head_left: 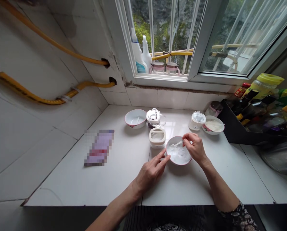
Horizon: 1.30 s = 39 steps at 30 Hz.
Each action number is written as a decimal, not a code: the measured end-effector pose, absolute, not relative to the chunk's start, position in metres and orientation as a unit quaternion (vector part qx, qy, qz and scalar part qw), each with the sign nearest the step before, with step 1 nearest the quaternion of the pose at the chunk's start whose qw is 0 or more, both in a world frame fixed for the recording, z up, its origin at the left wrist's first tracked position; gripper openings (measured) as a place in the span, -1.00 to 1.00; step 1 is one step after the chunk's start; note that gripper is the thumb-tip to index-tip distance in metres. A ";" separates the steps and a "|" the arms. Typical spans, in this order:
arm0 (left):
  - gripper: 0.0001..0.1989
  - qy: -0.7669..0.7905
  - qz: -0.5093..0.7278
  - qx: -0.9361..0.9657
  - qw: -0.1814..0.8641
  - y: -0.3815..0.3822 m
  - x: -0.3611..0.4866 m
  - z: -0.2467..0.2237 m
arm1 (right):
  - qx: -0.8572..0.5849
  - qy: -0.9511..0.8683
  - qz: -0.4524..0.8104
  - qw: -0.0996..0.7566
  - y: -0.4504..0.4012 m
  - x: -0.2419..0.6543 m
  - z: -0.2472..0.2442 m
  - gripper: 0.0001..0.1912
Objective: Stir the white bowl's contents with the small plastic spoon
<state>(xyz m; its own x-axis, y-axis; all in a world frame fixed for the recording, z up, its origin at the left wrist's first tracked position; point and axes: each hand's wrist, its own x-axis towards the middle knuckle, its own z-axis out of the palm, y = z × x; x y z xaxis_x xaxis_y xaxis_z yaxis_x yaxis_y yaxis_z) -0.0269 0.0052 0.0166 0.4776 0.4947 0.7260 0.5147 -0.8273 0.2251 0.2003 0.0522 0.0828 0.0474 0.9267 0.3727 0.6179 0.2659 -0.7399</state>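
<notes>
A small white bowl (179,164) with a pink rim stands on the counter in front of me, with whitish contents at the bottom. My left hand (153,170) grips its left edge, fingertips and thumb at the rim. Pinched between the fingers of my right hand (195,147) is a small white spoon (177,144), its tip down inside the bowl. Just left of the bowl sits a white seasoning jar (157,143) with pale contents. Behind it is another seasoning jar (153,116) whose clear lid is raised.
Further left are a larger bowl (135,125) and a purple packet (100,147), blurred out. At the back right stand a lidded jar (197,121) and a bowl of white food (213,132). A black rack (237,133) of bottles borders the right. The counter (124,173) ends near me.
</notes>
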 end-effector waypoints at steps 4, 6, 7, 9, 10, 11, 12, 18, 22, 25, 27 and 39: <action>-0.53 -0.298 -0.412 -0.861 0.011 0.005 -0.027 0.018 | -0.570 -0.656 0.231 0.438 0.051 0.196 0.084 -0.85; -0.53 -0.298 -0.413 -0.861 0.012 0.005 -0.027 0.018 | -0.558 -0.647 0.264 0.447 0.051 0.196 0.085 -0.86; -0.53 -0.297 -0.412 -0.861 0.011 0.005 -0.027 0.018 | -0.554 -0.644 0.276 0.450 0.051 0.196 0.085 -0.86; -0.52 -0.294 -0.411 -0.863 0.007 0.005 -0.027 0.017 | -0.552 -0.637 0.292 0.453 0.051 0.196 0.086 -0.87; -0.52 -0.293 -0.412 -0.863 0.007 0.006 -0.027 0.017 | -0.552 -0.631 0.300 0.454 0.050 0.196 0.086 -0.87; -0.51 -0.293 -0.413 -0.862 0.008 0.006 -0.027 0.016 | -0.552 -0.624 0.313 0.456 0.050 0.196 0.086 -0.88; -0.50 -0.294 -0.414 -0.861 0.009 0.006 -0.027 0.016 | -0.551 -0.614 0.328 0.460 0.050 0.196 0.086 -0.88; -0.53 -0.292 -0.415 -0.861 0.015 0.006 -0.027 0.017 | -0.539 -0.539 0.412 0.500 0.052 0.200 0.088 -0.90; -0.56 -0.294 -0.411 -0.863 0.014 0.006 -0.027 0.019 | -0.527 -0.509 0.442 0.518 0.054 0.205 0.091 -0.91; -0.58 -0.294 -0.415 -0.861 0.018 0.006 -0.027 0.020 | -0.526 -0.493 0.455 0.523 0.056 0.207 0.092 -0.91; -0.59 -0.292 -0.420 -0.859 0.023 0.007 -0.026 0.019 | -0.526 -0.480 0.461 0.530 0.057 0.207 0.092 -0.91; -0.57 -0.292 -0.421 -0.859 0.006 0.007 -0.025 0.016 | -0.437 -0.715 0.128 0.531 0.054 0.160 0.089 -0.88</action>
<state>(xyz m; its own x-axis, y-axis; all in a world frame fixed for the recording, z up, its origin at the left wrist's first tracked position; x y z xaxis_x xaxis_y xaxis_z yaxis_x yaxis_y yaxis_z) -0.0254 0.0067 0.0155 0.4749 0.4969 0.7263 0.5076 -0.8289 0.2352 0.1603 0.0537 0.0890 -0.0544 0.7610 0.6464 0.4895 0.5846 -0.6470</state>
